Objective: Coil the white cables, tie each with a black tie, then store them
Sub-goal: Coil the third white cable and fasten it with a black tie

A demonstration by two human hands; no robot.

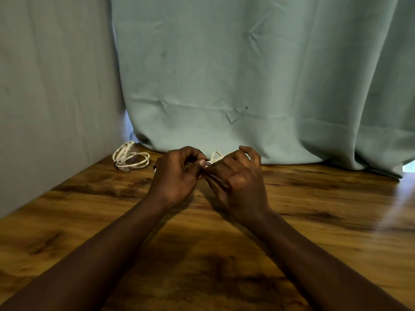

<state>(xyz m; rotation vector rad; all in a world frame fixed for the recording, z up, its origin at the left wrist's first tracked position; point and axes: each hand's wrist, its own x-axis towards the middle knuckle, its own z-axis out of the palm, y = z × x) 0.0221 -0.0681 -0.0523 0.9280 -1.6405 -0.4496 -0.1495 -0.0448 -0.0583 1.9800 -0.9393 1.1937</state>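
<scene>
White cable (216,156), gathered into a small bundle, is pinched between the curled fingers of the left hand (177,173) and the right hand (238,178), which meet just above the wooden table (314,209). A dark strand, taken to be the black tie (208,163), is glimpsed where the thumbs meet; how far it is wound cannot be told. Tying is judged to be the step in hand. Next, the tie must be drawn tight and fastened while the loops are kept together. A second coil (131,158) is seen lying near the far left corner, beside the green curtain (224,75).
</scene>
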